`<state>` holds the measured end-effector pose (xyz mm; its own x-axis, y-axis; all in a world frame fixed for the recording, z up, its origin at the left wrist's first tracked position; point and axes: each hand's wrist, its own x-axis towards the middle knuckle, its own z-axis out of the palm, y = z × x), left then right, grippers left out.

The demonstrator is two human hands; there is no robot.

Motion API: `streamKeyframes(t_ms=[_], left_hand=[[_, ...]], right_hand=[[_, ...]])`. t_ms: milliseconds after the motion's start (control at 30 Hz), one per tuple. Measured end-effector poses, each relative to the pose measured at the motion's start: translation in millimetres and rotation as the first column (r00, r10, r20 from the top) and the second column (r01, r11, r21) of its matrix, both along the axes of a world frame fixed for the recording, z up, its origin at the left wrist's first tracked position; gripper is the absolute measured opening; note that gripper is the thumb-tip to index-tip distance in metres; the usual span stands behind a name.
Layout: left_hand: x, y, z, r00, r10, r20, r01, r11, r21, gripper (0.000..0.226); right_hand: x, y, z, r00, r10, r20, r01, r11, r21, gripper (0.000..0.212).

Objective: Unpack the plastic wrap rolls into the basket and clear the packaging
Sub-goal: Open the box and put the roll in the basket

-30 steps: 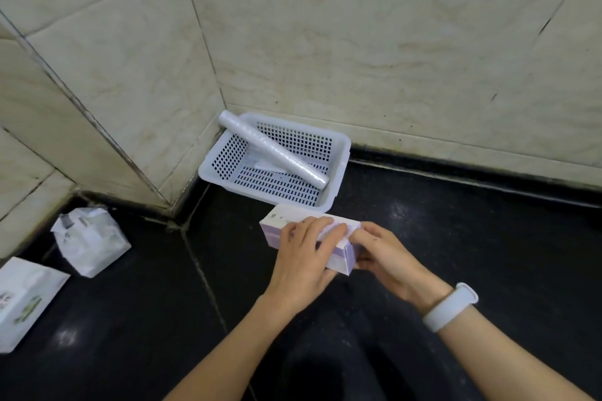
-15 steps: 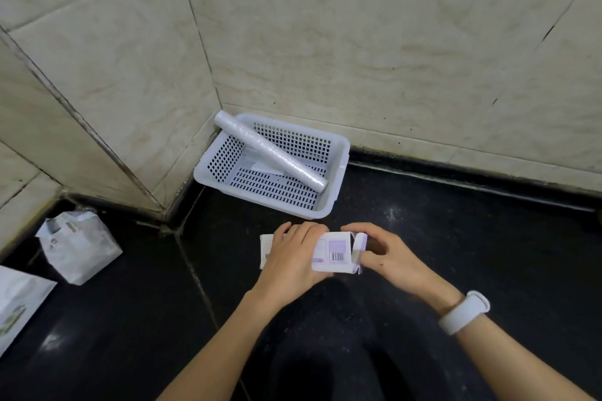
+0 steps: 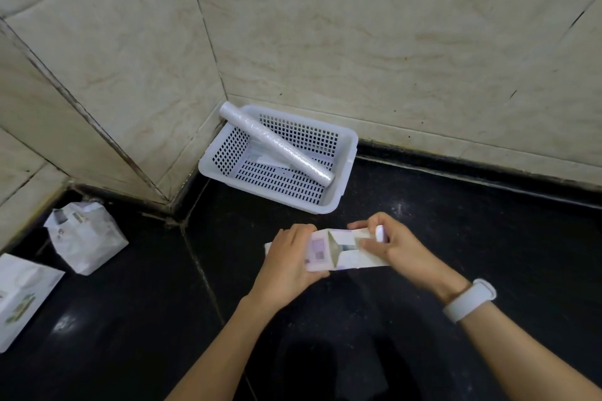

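nearest, both hands grip a pale purple-and-white carton [image 3: 338,254] above the black floor [image 3: 456,231]. the left hand [image 3: 290,262] wraps closed around its left part; the right hand [image 3: 395,246] pinches the opened flaps at its right end, where a white roll end [image 3: 379,232] shows between the fingers. a white band [image 3: 469,300] circles the right wrist. further left lie two white paper bags [image 3: 86,236] [image 3: 22,296]. beyond, in the tiled corner, a white perforated basket [image 3: 345,172] holds one plastic wrap roll [image 3: 277,143], lying diagonally with its far end propped on the rim.
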<state>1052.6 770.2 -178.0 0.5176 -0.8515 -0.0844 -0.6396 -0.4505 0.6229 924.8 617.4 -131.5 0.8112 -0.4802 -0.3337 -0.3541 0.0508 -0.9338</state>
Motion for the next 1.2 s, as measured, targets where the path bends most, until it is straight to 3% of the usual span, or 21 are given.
streamKeyframes(t_ms=[67, 133, 233, 300, 367, 467, 600, 700, 800, 900, 1000, 1200], left_hand=[[1.1, 4.0, 0.7, 0.987, 0.048, -0.154, -0.052, 0.998, -0.022, 0.068], [0.3, 5.5, 1.2, 0.96, 0.09, -0.264, -0.107, 0.993, -0.049, 0.067], [-2.6, 2.6, 3.4, 0.899, 0.146, -0.414, -0.213, 0.97, -0.12, 0.073], [-4.5, 0.3, 4.5, 0.882, 0.146, -0.448, -0.232, 0.962, -0.142, 0.078], [-6.4, -1.1, 6.9, 0.887, 0.139, -0.44, -0.214, 0.969, -0.126, 0.076], [-6.6, -1.3, 7.1, 0.917, 0.154, -0.367, -0.201, 0.975, -0.091, 0.072], [-4.0, 1.9, 6.9, 0.934, 0.165, -0.317, -0.199, 0.977, -0.079, 0.069], [-1.9, 6.0, 7.9, 0.908, 0.194, -0.37, -0.242, 0.966, -0.087, 0.066], [-0.3, 9.8, 5.6, 0.92, 0.147, -0.363, -0.182, 0.981, -0.064, 0.069], [0.8, 13.3, 3.5, 0.939, 0.1, -0.329, -0.126, 0.99, -0.059, 0.069], [1.1, 15.9, 3.1, 0.972, 0.056, -0.229, -0.075, 0.994, -0.075, 0.065], [-2.2, 18.5, -1.0, 0.998, 0.013, 0.054, -0.006, 0.992, -0.127, 0.054]], right_hand=[[-5.4, -11.1, 5.9, 0.999, -0.001, 0.037, 0.0, 0.999, 0.032, 0.025], [-8.7, -15.0, 6.5, 0.998, 0.062, -0.026, -0.066, 0.979, -0.192, 0.022], [-11.9, -1.4, -5.3, 0.99, 0.06, -0.131, -0.13, 0.759, -0.638, 0.026], [-13.4, 14.4, -13.0, 0.997, 0.056, -0.056, -0.078, 0.641, -0.764, 0.037], [-13.8, 23.5, -10.0, 0.998, 0.058, 0.024, -0.02, 0.652, -0.758, 0.046], [-12.4, 25.8, -2.5, 0.99, 0.141, 0.011, -0.069, 0.554, -0.83, 0.041], [-14.8, 26.1, 2.2, 0.974, 0.218, 0.067, -0.092, 0.643, -0.76, 0.019], [-15.8, 28.8, 1.6, 0.957, 0.277, 0.084, -0.119, 0.643, -0.757, 0.018], [-10.9, 26.4, 2.4, 0.964, 0.265, 0.031, -0.163, 0.679, -0.716, 0.014], [-5.0, 24.1, 2.7, 0.945, 0.314, -0.096, -0.284, 0.635, -0.719, 0.024], [-2.6, 23.5, 3.8, 0.947, 0.273, -0.168, -0.311, 0.66, -0.684, 0.042], [5.7, 36.7, -1.4, 0.982, 0.048, -0.182, -0.149, 0.788, -0.597, 0.043]])
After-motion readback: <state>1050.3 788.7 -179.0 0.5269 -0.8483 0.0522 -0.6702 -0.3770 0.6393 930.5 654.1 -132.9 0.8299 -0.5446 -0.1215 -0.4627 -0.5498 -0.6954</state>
